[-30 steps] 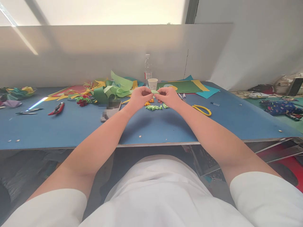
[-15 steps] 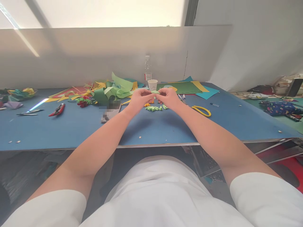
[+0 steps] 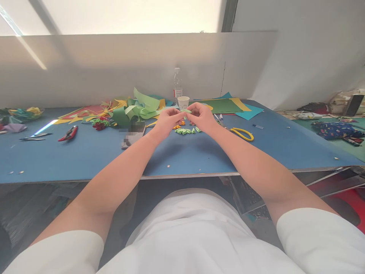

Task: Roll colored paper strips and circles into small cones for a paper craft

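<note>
Both hands meet above the middle of the blue table [image 3: 85,156]. My left hand [image 3: 167,121] and my right hand [image 3: 203,116] pinch the two ends of a small light green paper piece [image 3: 186,111] between fingertips. Just below the hands, on the table, lies a row of small folded green paper pieces [image 3: 186,130], with a few orange ones [image 3: 179,124] beside them.
A heap of green, yellow and red paper scraps [image 3: 134,108] lies behind my left hand. A paper cup [image 3: 183,102] and a plastic bottle [image 3: 177,85] stand at the back. Yellow-handled scissors [image 3: 242,133] lie right, a red utility knife [image 3: 68,133] and another pair of scissors [image 3: 34,136] left, coloured sheets [image 3: 225,105] at back right.
My hands stay together on the green paper piece; the fingers have shifted slightly around it. Nothing else on the table has moved.
</note>
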A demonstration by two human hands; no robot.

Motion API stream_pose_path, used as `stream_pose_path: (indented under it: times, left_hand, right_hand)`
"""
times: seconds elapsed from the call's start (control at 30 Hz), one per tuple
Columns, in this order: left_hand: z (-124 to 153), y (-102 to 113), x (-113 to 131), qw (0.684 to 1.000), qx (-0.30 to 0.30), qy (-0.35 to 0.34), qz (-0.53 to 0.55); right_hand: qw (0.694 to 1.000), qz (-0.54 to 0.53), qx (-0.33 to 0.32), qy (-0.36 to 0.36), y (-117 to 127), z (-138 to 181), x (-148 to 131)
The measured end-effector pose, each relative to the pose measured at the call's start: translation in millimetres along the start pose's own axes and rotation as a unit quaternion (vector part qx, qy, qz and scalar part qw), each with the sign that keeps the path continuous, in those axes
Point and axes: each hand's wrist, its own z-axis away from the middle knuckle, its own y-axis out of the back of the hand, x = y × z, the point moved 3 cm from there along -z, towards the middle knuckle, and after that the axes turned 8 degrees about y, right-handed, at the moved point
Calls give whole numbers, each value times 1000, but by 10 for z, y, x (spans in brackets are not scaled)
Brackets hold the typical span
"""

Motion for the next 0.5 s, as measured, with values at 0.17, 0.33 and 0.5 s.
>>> stream_pose_path:
  times: [0.17,0.33,0.5]
  left_hand:
    - [35,-21,37,1000,4,-6,-1]
    - [33,-29,46,1000,-2,-10,15]
    - [35,-19,42,999,3,32,42]
  right_hand:
    - [1000,-16,5,1,0,-10,21]
    - [999,-41,2,7,-4,-14,31]
    - [998,-65,-22,18,-29,10,21]
